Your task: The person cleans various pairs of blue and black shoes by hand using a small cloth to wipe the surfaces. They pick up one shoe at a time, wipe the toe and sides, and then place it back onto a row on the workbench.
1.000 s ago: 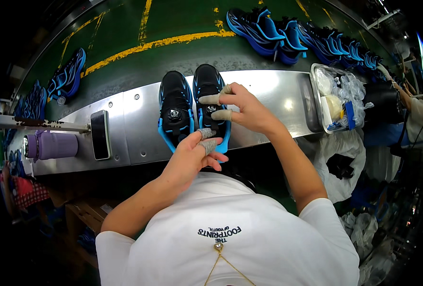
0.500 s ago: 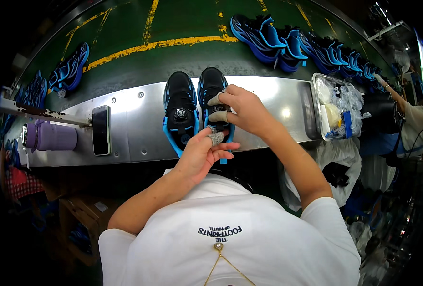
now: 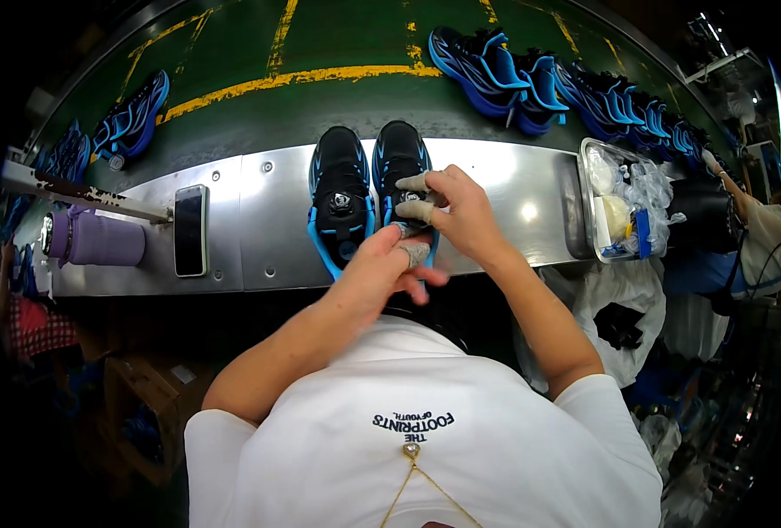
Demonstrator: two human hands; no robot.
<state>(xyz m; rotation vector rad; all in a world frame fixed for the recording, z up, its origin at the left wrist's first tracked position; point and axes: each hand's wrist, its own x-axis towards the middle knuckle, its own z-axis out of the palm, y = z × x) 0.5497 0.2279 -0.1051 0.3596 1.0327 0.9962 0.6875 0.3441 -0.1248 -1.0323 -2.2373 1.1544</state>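
Note:
Two black sneakers with bright blue trim stand side by side on the metal bench, toes pointing away from me. The left sneaker [image 3: 339, 167] has a round dial on its upper, and no hand is on it. At the right sneaker [image 3: 399, 145], my right hand [image 3: 461, 211] closes thumb and fingers over the middle of the upper; beige covers wrap two of its fingertips. My left hand [image 3: 377, 273] pinches near the collar of that same sneaker, its outer fingers loose and slightly blurred. A grey cover is on one finger. My hands hide the right sneaker's collar and dial area.
A phone [image 3: 190, 231] and a purple bottle [image 3: 104, 239] are on the metal bench [image 3: 263, 220] at left. A clear bin [image 3: 619, 198] of plastic pieces stands at right. More sneakers [image 3: 478, 75] line the green surface beyond. A metal bar [image 3: 87, 195] crosses at left.
The view has shifted slightly. My left hand's outer fingers have moved and now blur, while both hands stay at the right sneaker.

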